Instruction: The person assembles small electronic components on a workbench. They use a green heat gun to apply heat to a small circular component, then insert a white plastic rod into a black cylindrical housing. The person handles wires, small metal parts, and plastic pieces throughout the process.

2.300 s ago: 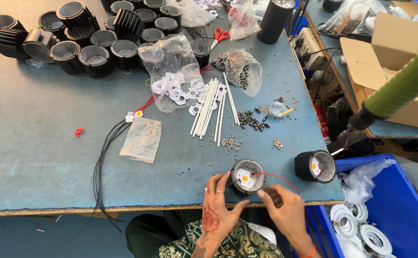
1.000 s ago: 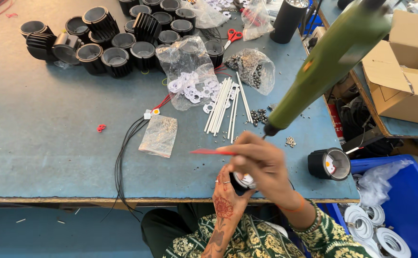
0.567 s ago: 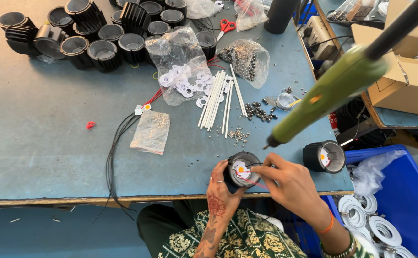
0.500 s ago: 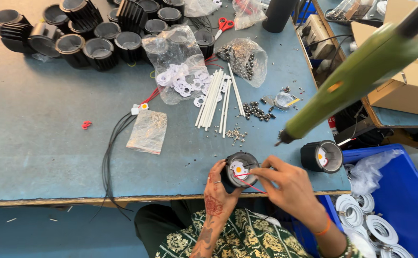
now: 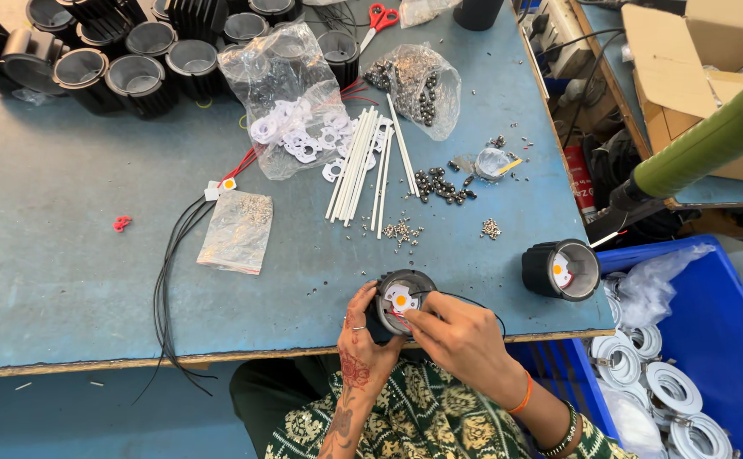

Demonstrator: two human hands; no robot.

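Left hand [image 5: 361, 331] grips the black lamp housing [image 5: 401, 299] (table edge); right hand [image 5: 460, 333] fingertips press inside it.

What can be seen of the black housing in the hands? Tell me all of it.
The housing is a black, round, cup-like shell, apparently metal, its open mouth tilted up toward the camera. Inside sits a white disc with an orange-yellow dot at its centre. A thin black wire loops from it to the right. It is at the table's near edge. The left hand cups it from below and the left; the right hand's fingertips press into its mouth on the disc.
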